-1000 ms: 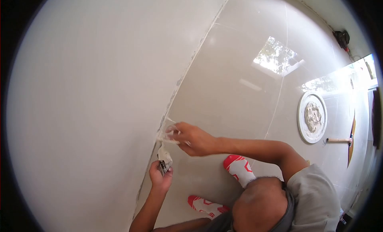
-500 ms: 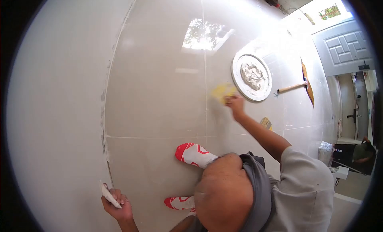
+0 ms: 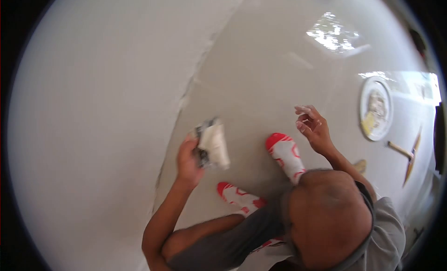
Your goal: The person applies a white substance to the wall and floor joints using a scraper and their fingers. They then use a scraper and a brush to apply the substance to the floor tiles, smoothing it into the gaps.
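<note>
Beside wall-floor joint: left hand clamped on putty knife, blade carrying soft, smeary white filler; likely light, stiff, best gripped at handle. Right hand open, empty, well apart.

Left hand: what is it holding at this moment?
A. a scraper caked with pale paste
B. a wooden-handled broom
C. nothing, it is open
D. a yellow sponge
A: the left hand is closed around a scraper caked with pale paste, close to the joint between wall and floor. The right hand is open and holds nothing.
</note>
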A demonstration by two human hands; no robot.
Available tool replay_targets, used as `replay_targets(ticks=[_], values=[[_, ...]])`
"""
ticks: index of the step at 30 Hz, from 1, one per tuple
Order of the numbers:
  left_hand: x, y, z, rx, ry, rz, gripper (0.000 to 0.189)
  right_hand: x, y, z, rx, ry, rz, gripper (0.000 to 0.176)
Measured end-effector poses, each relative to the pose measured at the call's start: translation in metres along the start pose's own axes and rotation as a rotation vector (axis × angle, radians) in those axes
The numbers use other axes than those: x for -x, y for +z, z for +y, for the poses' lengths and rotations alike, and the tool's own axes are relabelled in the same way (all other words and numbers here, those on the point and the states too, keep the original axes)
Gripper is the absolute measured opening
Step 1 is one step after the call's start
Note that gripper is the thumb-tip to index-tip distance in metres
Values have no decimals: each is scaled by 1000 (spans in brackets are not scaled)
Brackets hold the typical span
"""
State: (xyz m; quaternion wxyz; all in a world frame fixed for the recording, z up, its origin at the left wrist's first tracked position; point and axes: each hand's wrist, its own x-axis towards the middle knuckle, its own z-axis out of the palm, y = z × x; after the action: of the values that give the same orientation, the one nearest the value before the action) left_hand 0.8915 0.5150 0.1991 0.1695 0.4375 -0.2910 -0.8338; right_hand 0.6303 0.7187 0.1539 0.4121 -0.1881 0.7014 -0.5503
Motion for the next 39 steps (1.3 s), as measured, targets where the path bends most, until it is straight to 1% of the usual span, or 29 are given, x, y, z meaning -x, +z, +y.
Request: replay_targets(ticks=[2,3,5,6,8,12,15,18,20,21,23,24,25,26,27,29,30,31,32,33,35,36,38,39], values=[[0,17,4,-51,-12,-3,30,-6,38,-37,165,-429,-313,42],[2,22,6,-63,-1,17,30,-9,51,-47,143,-435,-326,42],[5,28,9,-124,-35,-22,35,-15,67,-61,41,-577,-490,44],[6,28,10,-127,-35,-15,35,-18,72,-68,34,-576,-494,44],[7,28,8,-178,-56,-7,35,-23,77,-75,211,-602,-564,48],[8,35,8,-160,-59,32,30,-29,83,-74,219,-632,-560,48],[4,37,8,-170,-59,33,30,-31,85,-68,231,-589,-555,43],[1,39,8,-174,-54,56,29,-34,90,-60,210,-631,-534,40],[-4,35,6,-191,-53,71,35,-37,90,-59,208,-652,-547,32],[-6,32,3,-193,-56,56,35,-39,89,-59,217,-652,-534,32],[-10,25,0,-131,-47,183,32,-46,84,-62,-2,-521,-641,26],[-11,25,3,-86,-60,166,31,-53,80,-61,26,-537,-607,26],[-13,24,7,-43,-73,146,31,-64,79,-56,-34,-475,-615,25],[-15,20,9,-27,-62,192,30,-77,76,-49,-98,-416,-622,24],[-16,14,11,-10,-52,248,29,-100,71,-40,-44,-409,-580,29],[-16,-2,18,22,-72,226,25,-168,66,-18,174,-504,-285,28],[-18,-11,19,22,-77,209,25,-209,59,-14,308,-607,-127,29],[-18,-19,19,33,-79,274,24,-252,49,-12,437,-705,30,31],[-19,-26,18,46,-88,339,23,-296,39,-7,553,-748,175,34],[-21,-31,16,46,-99,328,23,-335,30,-10,618,-686,277,35],[-23,-41,13,79,-143,489,24,-392,13,-20,726,-589,445,38],[-22,-51,10,80,-153,481,24,-414,4,-27,771,-556,511,40],[-22,-69,3,72,-203,448,24,-450,-8,-39,802,-507,539,41],[-24,-69,1,93,-229,506,25,-463,-11,-44,819,-466,562,43]])
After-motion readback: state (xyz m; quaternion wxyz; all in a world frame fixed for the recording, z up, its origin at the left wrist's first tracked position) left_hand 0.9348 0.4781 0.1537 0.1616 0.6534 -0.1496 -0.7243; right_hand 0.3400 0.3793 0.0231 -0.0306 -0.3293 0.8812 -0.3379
